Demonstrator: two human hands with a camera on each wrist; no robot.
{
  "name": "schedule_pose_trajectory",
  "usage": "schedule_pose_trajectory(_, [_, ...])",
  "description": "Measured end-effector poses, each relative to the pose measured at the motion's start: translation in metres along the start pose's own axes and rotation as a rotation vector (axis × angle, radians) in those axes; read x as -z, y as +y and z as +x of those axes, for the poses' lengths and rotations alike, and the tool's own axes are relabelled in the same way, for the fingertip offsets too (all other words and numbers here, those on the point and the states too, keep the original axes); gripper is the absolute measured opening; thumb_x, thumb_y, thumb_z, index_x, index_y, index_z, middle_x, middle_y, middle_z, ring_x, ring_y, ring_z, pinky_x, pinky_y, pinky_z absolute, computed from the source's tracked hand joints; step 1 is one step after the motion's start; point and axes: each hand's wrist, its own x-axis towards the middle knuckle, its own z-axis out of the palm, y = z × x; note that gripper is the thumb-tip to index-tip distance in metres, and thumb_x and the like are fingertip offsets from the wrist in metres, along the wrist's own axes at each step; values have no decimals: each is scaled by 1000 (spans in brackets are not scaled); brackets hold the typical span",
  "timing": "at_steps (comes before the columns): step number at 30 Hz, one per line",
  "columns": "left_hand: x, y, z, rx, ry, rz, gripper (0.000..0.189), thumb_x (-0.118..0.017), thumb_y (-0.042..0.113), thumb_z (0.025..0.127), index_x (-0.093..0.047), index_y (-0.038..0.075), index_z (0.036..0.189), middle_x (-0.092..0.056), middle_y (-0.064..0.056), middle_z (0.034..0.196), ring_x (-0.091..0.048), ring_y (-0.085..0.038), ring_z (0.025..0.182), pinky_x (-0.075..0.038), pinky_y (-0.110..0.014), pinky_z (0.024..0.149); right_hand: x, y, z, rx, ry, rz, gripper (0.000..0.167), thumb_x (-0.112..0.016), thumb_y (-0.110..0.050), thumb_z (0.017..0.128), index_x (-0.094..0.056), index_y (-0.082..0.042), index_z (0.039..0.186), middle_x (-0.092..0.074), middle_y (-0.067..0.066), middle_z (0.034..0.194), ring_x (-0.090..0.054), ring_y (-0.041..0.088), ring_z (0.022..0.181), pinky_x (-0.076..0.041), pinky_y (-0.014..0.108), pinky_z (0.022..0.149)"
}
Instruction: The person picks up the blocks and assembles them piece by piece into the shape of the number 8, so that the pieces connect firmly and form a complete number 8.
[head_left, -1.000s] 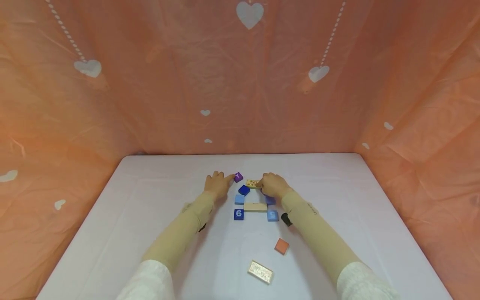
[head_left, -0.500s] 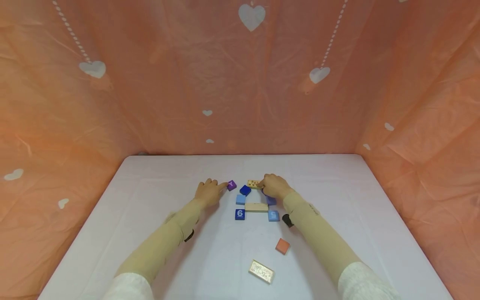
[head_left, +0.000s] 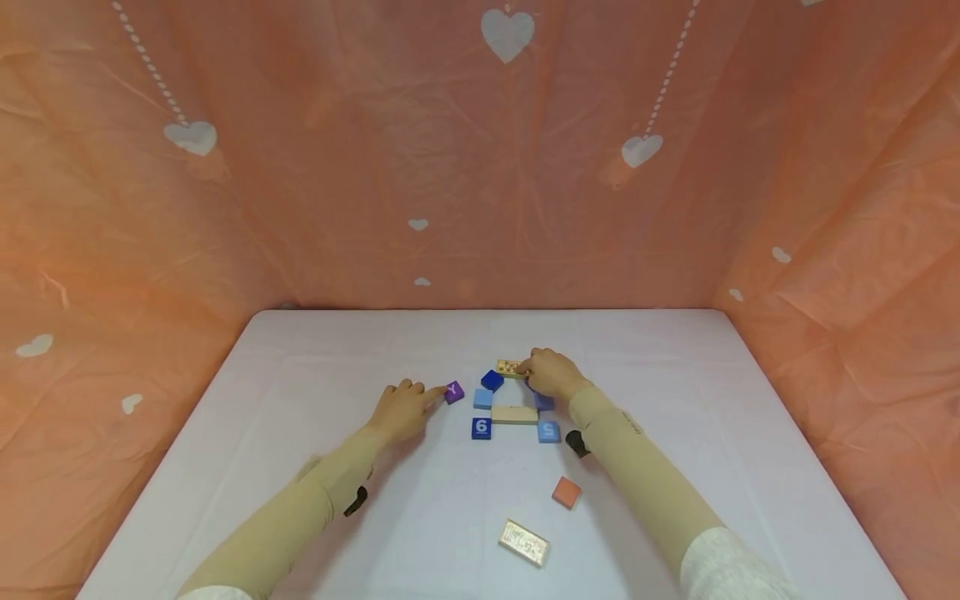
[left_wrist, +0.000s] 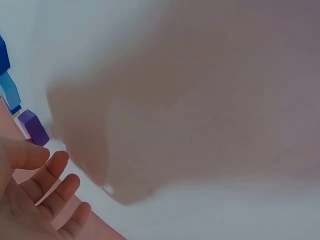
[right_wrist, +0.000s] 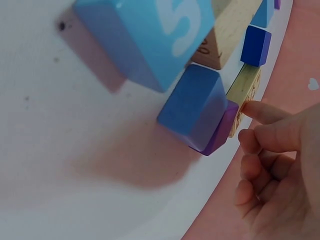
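A purple block marked Y (head_left: 453, 392) lies left of an arrangement of small blocks. My left hand (head_left: 401, 410) touches it with an outstretched index finger; in the left wrist view the other fingers are loosely bent. At the top of the arrangement sits a wooden block with dark markings (head_left: 510, 367). The index fingertip of my right hand (head_left: 553, 373) rests on that block, its other fingers curled under and holding nothing. Just below are a dark blue block (head_left: 492, 380) and, partly hidden by the right hand, a purple block (right_wrist: 225, 130).
Light blue (head_left: 483, 398) and mid-blue (head_left: 544, 402) blocks flank a plain wooden bar (head_left: 514, 414). Blocks marked 6 (head_left: 482, 428) and 5 (head_left: 549, 431) sit lower. Nearer me lie an orange block (head_left: 566, 492) and a pale wooden block (head_left: 524, 543) on the white table (head_left: 337, 350).
My left hand has slid the purple Y block left and toward me, away from the dark blue block. The right hand has stayed at the marked wooden block.
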Motion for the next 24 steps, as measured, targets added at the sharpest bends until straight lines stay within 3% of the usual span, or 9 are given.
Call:
schedule_pose_trajectory(5, [-3, 1, -14, -9, 13, -26, 36, -46, 16, 95, -55, 23, 129, -64, -8, 104, -56, -28, 102, -44, -48, 90, -1, 0, 1, -1, -1, 2, 36, -55, -4, 85, -66, -16, 117, -63, 8, 107, -59, 24, 98, -46, 43, 94])
schedule_pose_trajectory(11, [-4, 5, -27, -31, 45, -35, 32, -51, 18, 94, -59, 20, 125, -66, -8, 102, -59, -27, 97, -45, -47, 88, -4, 1, 1, 11, -19, 11, 35, -51, -7, 89, -63, -16, 121, -62, 10, 112, -58, 26, 105, -44, 44, 98])
schedule_pose_trajectory(18, [-3, 12, -40, -126, 144, -39, 22, -60, 18, 88, -68, 15, 109, -67, -5, 86, -56, -22, 80, -47, -42, 79, -6, 4, -1, 61, 12, -9, 33, -51, -7, 89, -64, -14, 119, -63, 10, 110, -59, 26, 103, -46, 43, 95])
schedule_pose_trajectory(24, [-3, 18, -47, -198, 202, -41, 18, -65, 16, 83, -72, 16, 100, -66, -1, 80, -55, -18, 74, -47, -40, 75, -4, 4, -4, 101, 49, 2, 28, -53, -11, 91, -65, -11, 116, -63, 8, 101, -57, 20, 88, -49, 39, 86])
